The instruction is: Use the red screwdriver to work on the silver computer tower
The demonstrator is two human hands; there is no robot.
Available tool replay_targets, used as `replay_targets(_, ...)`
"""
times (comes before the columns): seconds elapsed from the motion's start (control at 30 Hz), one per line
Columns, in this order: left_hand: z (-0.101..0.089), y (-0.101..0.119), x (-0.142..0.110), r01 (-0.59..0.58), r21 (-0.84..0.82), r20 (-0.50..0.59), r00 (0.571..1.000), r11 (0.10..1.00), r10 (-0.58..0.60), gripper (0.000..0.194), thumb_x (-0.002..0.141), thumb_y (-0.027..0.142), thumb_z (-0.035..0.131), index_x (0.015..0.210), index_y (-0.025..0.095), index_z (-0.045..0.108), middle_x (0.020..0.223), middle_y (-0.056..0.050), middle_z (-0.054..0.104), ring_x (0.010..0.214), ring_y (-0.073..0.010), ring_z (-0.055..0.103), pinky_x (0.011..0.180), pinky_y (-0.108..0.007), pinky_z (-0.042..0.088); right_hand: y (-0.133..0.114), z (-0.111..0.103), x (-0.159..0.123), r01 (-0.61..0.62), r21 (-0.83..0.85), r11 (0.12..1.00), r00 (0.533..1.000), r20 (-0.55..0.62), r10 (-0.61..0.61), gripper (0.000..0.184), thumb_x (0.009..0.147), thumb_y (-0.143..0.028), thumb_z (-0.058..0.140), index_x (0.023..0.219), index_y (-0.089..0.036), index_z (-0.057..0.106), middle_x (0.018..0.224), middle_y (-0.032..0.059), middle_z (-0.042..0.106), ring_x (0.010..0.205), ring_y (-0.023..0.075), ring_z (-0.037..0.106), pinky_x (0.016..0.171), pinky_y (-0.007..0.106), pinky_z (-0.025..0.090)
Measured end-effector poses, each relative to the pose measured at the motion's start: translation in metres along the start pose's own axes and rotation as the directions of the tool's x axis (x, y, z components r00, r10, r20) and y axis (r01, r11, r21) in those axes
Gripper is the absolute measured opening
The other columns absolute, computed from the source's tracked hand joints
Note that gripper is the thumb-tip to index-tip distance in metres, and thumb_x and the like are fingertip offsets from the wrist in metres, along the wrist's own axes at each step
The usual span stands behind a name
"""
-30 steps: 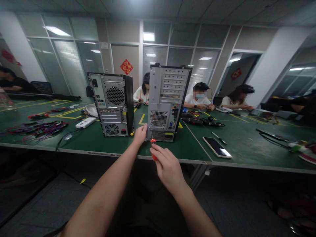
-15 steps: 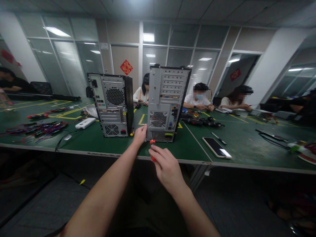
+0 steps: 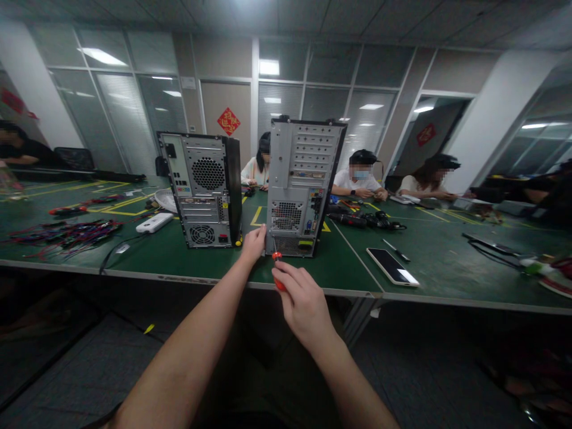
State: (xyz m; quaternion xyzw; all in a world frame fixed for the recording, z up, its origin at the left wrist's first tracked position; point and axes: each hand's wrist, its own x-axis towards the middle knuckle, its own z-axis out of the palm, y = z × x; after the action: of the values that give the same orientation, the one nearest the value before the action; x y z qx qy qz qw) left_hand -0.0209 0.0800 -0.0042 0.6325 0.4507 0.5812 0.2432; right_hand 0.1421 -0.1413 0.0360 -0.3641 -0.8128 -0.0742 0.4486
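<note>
A grey computer tower (image 3: 282, 161) stands upright on the green table, its back panel facing me. My left hand (image 3: 254, 244) rests against the lower left edge of that tower, fingers closed along its side. In my right hand (image 3: 300, 295) is a screwdriver (image 3: 277, 257) with a red handle; the fingers wrap round the handle. Its thin shaft points up at the bottom left of the back panel, and I cannot make out the tip or a screw there. A second, darker computer tower (image 3: 208, 173) stands to the left, apart from my hands.
A phone (image 3: 392, 266) and a pen-like tool (image 3: 395, 250) lie on the right. Black cables (image 3: 366, 219) are behind them. To the left are a white power strip (image 3: 154, 223) and a heap of thin wires (image 3: 67, 235). Several people sit across the green table (image 3: 313, 280).
My right hand and the screwdriver handle shift only very slightly at the same spot. My left hand and both towers stay where they were.
</note>
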Motion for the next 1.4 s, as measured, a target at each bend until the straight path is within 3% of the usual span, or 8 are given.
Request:
replay_targets(0.17, 0.0002, 0.0026, -0.0016, 0.016, -0.016, 0.011, 1.0, 1.0, -0.016, 0.066, 0.096, 0.074, 0.037, 0.065, 0.02, 0.059, 0.057, -0.002, 0.058, 0.059, -0.0172, 0.057, 0.055, -0.027, 0.044, 0.0034, 0.0033, -0.0011, -0.086, 0.079, 0.993, 0.992, -0.085, 0.093, 0.028, 0.094, -0.021, 0.074, 0.122, -0.021, 0.07, 0.126, 0.0136, 0.072, 0.115, 0.0275, 0.071, 0.101, 0.042, 0.061)
replay_targets(0.43, -0.0006, 0.0046, -0.0024, 0.0, -0.005, 0.002, 1.0, 1.0, 0.0, 0.066, 0.097, 0.073, 0.036, 0.064, 0.02, 0.058, 0.057, -0.002, 0.057, 0.058, -0.0167, 0.055, 0.056, -0.027, 0.044, 0.0018, -0.0016, 0.0005, -0.003, 0.019, 1.0, 1.0, -0.007, 0.003, 0.038, 0.098, -0.007, 0.057, 0.132, -0.022, 0.069, 0.136, 0.0125, 0.071, 0.118, 0.026, 0.069, 0.103, 0.045, 0.059)
replay_targets(0.63, -0.0008, 0.0027, -0.0017, 0.004, -0.001, -0.003, 1.0, 1.0, -0.004, 0.066, 0.096, 0.074, 0.038, 0.066, 0.019, 0.06, 0.058, -0.002, 0.059, 0.062, -0.018, 0.059, 0.058, -0.027, 0.046, 0.0043, 0.0011, -0.0009, -0.108, 0.095, 0.99, 0.988, -0.101, 0.117, 0.028, 0.094, -0.023, 0.075, 0.122, -0.02, 0.07, 0.126, 0.0142, 0.072, 0.115, 0.0273, 0.071, 0.101, 0.042, 0.061)
replay_targets(0.83, -0.0014, 0.0044, -0.0024, 0.006, -0.001, -0.012, 1.0, 1.0, -0.006, 0.066, 0.096, 0.074, 0.038, 0.067, 0.019, 0.061, 0.058, -0.003, 0.058, 0.062, -0.0184, 0.058, 0.057, -0.027, 0.046, 0.0019, -0.0024, 0.001, 0.009, 0.02, 1.0, 1.0, 0.011, -0.009, 0.039, 0.1, -0.008, 0.055, 0.133, -0.024, 0.069, 0.137, 0.0112, 0.071, 0.114, 0.0257, 0.07, 0.1, 0.046, 0.06)
replay_targets(1.1, -0.0009, 0.0061, -0.0031, -0.002, 0.015, 0.004, 1.0, 1.0, 0.002, 0.066, 0.096, 0.074, 0.036, 0.065, 0.02, 0.058, 0.058, -0.003, 0.058, 0.059, -0.0177, 0.057, 0.057, -0.027, 0.047, 0.0042, 0.0012, -0.0001, -0.109, 0.095, 0.989, 0.99, -0.073, 0.117, 0.028, 0.094, -0.02, 0.074, 0.121, -0.021, 0.07, 0.127, 0.0131, 0.072, 0.115, 0.0265, 0.072, 0.101, 0.041, 0.061)
replay_targets(1.2, -0.0008, 0.0045, -0.0023, 0.004, 0.015, 0.002, 1.0, 1.0, -0.004, 0.066, 0.096, 0.074, 0.036, 0.067, 0.019, 0.06, 0.059, -0.003, 0.06, 0.061, -0.0179, 0.059, 0.058, -0.027, 0.047, 0.0038, -0.0007, 0.0001, -0.051, 0.068, 0.996, 0.996, -0.067, 0.056, 0.031, 0.097, -0.013, 0.066, 0.127, -0.02, 0.069, 0.132, 0.0131, 0.071, 0.118, 0.0261, 0.07, 0.104, 0.042, 0.059)
replay_targets(1.3, -0.0007, 0.0024, -0.0014, 0.007, 0.011, -0.006, 1.0, 1.0, -0.007, 0.067, 0.096, 0.075, 0.037, 0.068, 0.019, 0.061, 0.058, -0.003, 0.06, 0.061, -0.0181, 0.059, 0.058, -0.027, 0.047, 0.0024, -0.002, 0.0002, 0.01, 0.02, 1.0, 1.0, 0.015, -0.011, 0.036, 0.098, -0.007, 0.058, 0.13, -0.022, 0.069, 0.136, 0.0116, 0.071, 0.117, 0.0263, 0.069, 0.103, 0.045, 0.059)
replay_targets(1.4, -0.0006, 0.0017, -0.001, 0.008, 0.005, -0.008, 1.0, 1.0, -0.008, 0.067, 0.096, 0.075, 0.037, 0.068, 0.019, 0.061, 0.058, -0.003, 0.06, 0.061, -0.0186, 0.06, 0.057, -0.027, 0.047, 0.0023, -0.0005, -0.0003, -0.028, 0.04, 0.999, 1.0, -0.005, 0.028, 0.031, 0.097, -0.012, 0.064, 0.126, -0.021, 0.069, 0.132, 0.0127, 0.072, 0.117, 0.027, 0.07, 0.103, 0.044, 0.059)
